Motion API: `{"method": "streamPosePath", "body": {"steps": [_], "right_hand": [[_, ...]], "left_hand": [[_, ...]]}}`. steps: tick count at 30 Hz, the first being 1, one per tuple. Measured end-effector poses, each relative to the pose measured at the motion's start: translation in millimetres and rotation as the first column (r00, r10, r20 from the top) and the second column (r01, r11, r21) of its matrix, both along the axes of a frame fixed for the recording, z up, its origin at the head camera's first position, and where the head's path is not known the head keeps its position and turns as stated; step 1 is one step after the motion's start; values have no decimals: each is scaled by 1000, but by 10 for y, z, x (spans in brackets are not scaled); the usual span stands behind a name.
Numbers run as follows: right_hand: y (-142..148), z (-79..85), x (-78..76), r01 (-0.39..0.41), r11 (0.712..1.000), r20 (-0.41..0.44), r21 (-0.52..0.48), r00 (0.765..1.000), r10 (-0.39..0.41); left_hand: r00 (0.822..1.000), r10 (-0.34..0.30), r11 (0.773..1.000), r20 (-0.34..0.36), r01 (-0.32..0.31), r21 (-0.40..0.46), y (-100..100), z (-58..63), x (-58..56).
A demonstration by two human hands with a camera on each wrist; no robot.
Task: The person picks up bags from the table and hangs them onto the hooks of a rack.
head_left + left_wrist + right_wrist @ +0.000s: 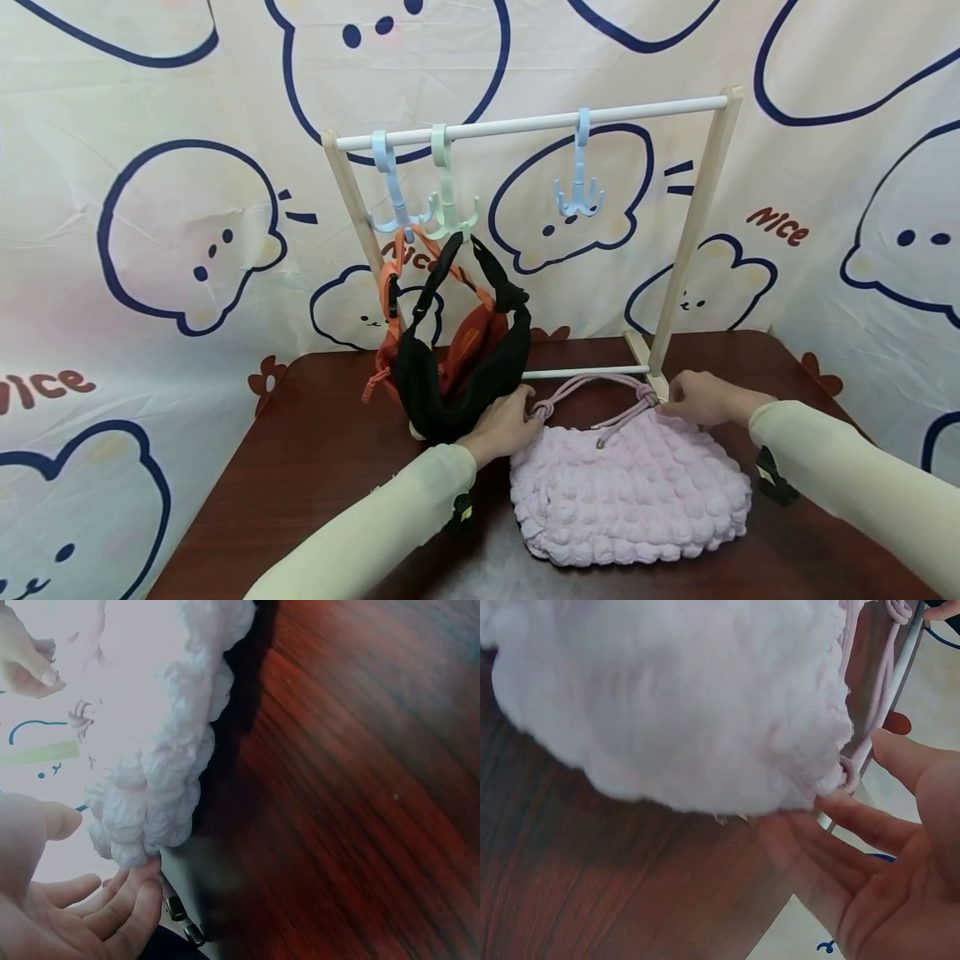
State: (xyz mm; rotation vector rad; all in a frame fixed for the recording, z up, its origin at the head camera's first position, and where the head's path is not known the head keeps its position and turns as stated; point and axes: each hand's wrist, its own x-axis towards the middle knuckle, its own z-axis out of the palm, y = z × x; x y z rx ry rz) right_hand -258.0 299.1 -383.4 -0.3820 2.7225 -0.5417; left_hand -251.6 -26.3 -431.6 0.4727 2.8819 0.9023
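Observation:
A puffy pale pink handbag lies on the table, its cord handle arching up from the top edge with knots at both ends. My left hand is at the bag's upper left corner. In the left wrist view its fingertips touch the puffy edge, while the thumb stands apart. At the upper right corner is my right hand. The right wrist view shows its fingers loosely extended against the bag's edge, some fingertips partly hidden by it, with the thumb off the fabric.
Behind the bag stands a rack with a white rail and wooden posts. Two blue hooks and a green hook hang from it. A black bag and an orange-red bag hang at the left, close to my left hand.

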Motion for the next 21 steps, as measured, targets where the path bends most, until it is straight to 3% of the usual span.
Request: {"method": "streamPosePath", "body": {"steps": [7,12,16,21], "right_hand": [[38,-23,60,-27,999,99,-21,995,29],[7,-36,28,-55,998,-32,16,998,55],[-49,-90,-44,-67,998,-157,12,985,68],[-77,-180,-102,-78,997,-153,-1,985,77]], "left_hand": [[999,-14,1000,44,14,-2,-15,9,-4],[1000,-16,999,23,17,-37,1,17,-12],[1000,-3,998,-30,1,-69,40,9,-23],[995,-29,993,-95,19,-113,115,-2,-14]]}}
